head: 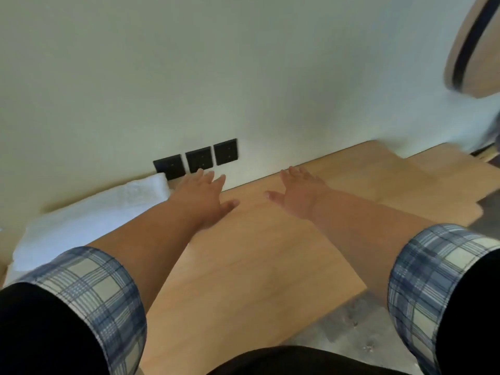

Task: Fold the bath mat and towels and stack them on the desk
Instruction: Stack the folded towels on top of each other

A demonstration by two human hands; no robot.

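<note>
Now both arms reach out over the desk (257, 253), palms down. The left hand (201, 196) has its fingers straight and slightly spread and holds nothing; its fingertips point at the far wall (216, 63), just below three black sockets (198, 159). The right hand (296, 196) is flat too, with the thumb out to the left, and is also empty. Whether either palm touches the wood I cannot tell.

White towels (89, 220) lie in a long folded pile on the left of the desk, against the wall, with the far end just left of the left hand. The picture is too blurred to count the layers. The left forearm runs along the pile's right edge.

Plaid cuffs are turned back on the left sleeve (89, 288) and the right sleeve (433, 266). Grey floor (351, 326) shows near right. A blurred round wooden shape (476, 44) hangs at far right.
</note>
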